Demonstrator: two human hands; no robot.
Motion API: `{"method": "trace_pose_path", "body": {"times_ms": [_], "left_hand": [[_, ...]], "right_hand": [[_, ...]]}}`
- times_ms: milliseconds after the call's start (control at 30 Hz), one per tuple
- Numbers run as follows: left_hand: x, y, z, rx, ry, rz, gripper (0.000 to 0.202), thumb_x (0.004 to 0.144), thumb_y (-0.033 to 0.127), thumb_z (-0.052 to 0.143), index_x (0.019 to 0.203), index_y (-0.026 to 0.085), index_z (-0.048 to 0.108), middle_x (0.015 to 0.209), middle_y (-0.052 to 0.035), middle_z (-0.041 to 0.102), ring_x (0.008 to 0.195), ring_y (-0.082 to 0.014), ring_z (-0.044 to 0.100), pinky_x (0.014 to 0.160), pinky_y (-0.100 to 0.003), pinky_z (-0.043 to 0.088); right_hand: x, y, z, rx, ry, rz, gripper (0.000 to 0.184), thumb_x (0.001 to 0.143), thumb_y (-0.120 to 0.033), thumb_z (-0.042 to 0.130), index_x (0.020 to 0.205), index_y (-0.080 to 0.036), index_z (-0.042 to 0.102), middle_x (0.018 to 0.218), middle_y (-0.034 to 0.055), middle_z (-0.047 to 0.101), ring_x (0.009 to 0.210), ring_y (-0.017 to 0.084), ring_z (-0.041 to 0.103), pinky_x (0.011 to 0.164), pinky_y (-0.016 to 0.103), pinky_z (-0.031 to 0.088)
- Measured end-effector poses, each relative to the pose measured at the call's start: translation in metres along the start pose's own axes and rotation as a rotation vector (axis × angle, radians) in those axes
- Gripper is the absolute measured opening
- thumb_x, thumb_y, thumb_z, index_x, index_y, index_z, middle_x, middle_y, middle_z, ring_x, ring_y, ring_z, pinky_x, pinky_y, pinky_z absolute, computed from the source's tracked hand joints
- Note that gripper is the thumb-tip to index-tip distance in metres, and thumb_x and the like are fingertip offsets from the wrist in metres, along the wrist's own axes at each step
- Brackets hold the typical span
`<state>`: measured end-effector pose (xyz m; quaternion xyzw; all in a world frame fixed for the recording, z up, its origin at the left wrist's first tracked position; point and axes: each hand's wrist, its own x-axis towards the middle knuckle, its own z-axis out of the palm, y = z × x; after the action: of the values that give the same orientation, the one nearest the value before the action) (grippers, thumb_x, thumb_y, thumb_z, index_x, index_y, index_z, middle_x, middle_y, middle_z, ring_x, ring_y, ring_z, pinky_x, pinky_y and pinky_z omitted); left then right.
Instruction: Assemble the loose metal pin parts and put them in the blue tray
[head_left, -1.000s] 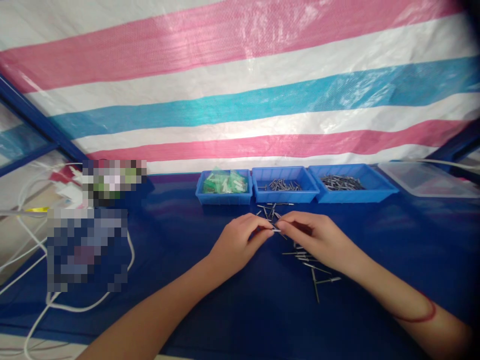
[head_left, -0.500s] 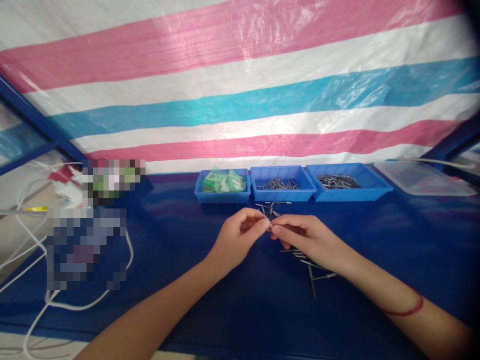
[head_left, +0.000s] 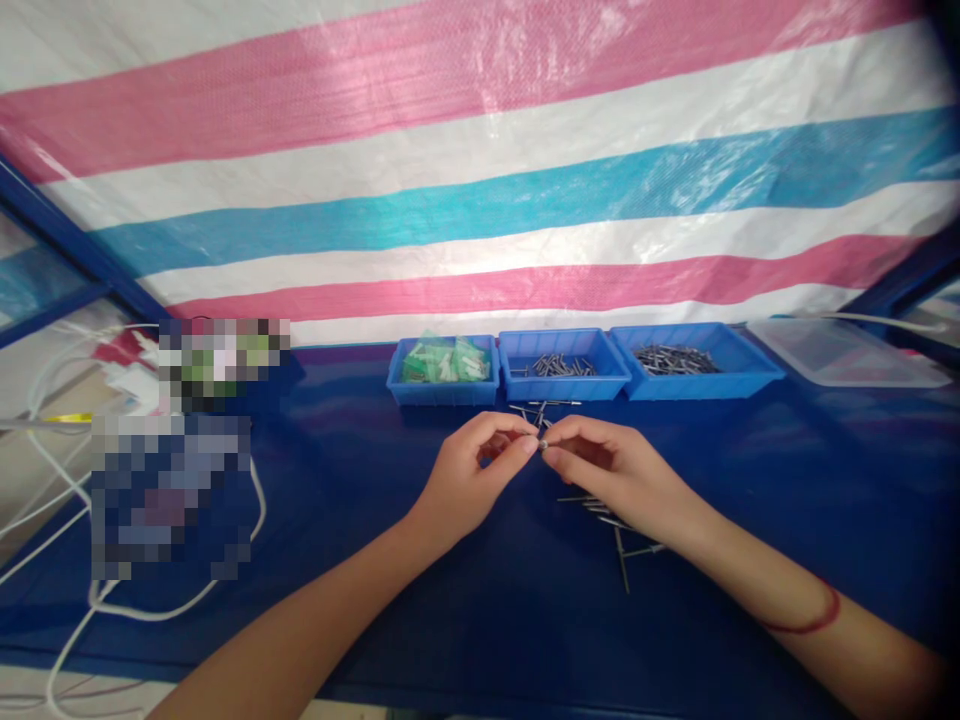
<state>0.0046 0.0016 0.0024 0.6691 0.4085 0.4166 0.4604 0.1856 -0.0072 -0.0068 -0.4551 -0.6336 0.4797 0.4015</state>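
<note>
My left hand (head_left: 472,475) and my right hand (head_left: 607,470) meet fingertip to fingertip above the blue table (head_left: 375,600). Both pinch a small metal pin (head_left: 541,446) between thumb and forefinger. Loose metal pins (head_left: 611,530) lie on the table just under and behind my right hand. More loose pins (head_left: 541,408) lie beyond my fingers, in front of the trays.
Three blue trays stand at the back: one with green and white plastic parts (head_left: 442,365), one with short metal pins (head_left: 561,365), one with darker pins (head_left: 686,362). A clear plastic lid (head_left: 847,352) lies far right. White cables (head_left: 150,610) and blurred items sit at left.
Both hands have lifted slightly and moved away from me, still pinched together on the pin. The pin that showed between the fingers is now almost covered.
</note>
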Motion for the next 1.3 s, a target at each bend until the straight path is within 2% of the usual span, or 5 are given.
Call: {"method": "trace_pose_path", "body": {"times_ms": [433, 733, 867, 1000, 1300], "left_hand": [[-0.001, -0.008, 0.003, 0.196, -0.139, 0.021, 0.024, 0.089, 0.034, 0.053, 0.101, 0.015, 0.062, 0.087, -0.0043, 0.068, 0.078, -0.0149, 0.063, 0.072, -0.025, 0.048], [-0.005, -0.011, 0.001, 0.891, -0.447, 0.49, 0.036, 0.094, 0.041, 0.042, 0.128, 0.03, 0.052, 0.141, -0.0038, 0.047, 0.129, -0.0251, 0.039, 0.102, -0.043, 0.034], [-0.005, -0.015, 0.002, 0.966, -0.467, 0.521, 0.031, 0.096, 0.039, 0.039, 0.118, 0.029, 0.059, 0.135, -0.0012, 0.052, 0.128, -0.0229, 0.04, 0.099, -0.039, 0.035], [-0.003, -0.017, 0.001, 0.988, -0.453, 0.533, 0.025, 0.096, 0.03, 0.043, 0.11, 0.026, 0.063, 0.121, -0.0018, 0.061, 0.116, -0.0208, 0.05, 0.092, -0.035, 0.039], [0.001, -0.018, -0.001, 0.926, -0.433, 0.562, 0.02, 0.092, 0.02, 0.048, 0.102, 0.016, 0.064, 0.099, -0.0068, 0.065, 0.091, -0.0174, 0.057, 0.086, -0.03, 0.045]], "right_hand": [[-0.004, -0.009, -0.014, -0.396, 0.137, -0.382, 0.017, 0.09, -0.03, 0.052, 0.077, -0.02, 0.059, 0.077, 0.003, 0.061, 0.071, 0.015, 0.057, 0.066, 0.029, 0.044], [0.018, 0.016, -0.107, -0.958, 0.827, -0.206, 0.031, 0.09, -0.043, 0.043, 0.092, -0.021, 0.063, 0.082, 0.0087, 0.064, 0.073, 0.024, 0.058, 0.069, 0.038, 0.044], [0.022, 0.025, -0.13, -1.141, 0.845, -0.182, 0.04, 0.089, -0.046, 0.04, 0.11, -0.019, 0.06, 0.093, 0.0122, 0.065, 0.081, 0.028, 0.058, 0.079, 0.043, 0.045], [0.022, 0.021, -0.114, -1.117, 0.86, -0.285, 0.037, 0.084, -0.044, 0.048, 0.104, -0.017, 0.063, 0.087, 0.0101, 0.066, 0.074, 0.024, 0.058, 0.076, 0.04, 0.047], [0.014, 0.006, -0.055, -0.904, 0.362, -0.476, 0.018, 0.087, -0.031, 0.053, 0.095, -0.019, 0.064, 0.093, 0.0078, 0.066, 0.091, 0.025, 0.06, 0.085, 0.04, 0.046]]}}
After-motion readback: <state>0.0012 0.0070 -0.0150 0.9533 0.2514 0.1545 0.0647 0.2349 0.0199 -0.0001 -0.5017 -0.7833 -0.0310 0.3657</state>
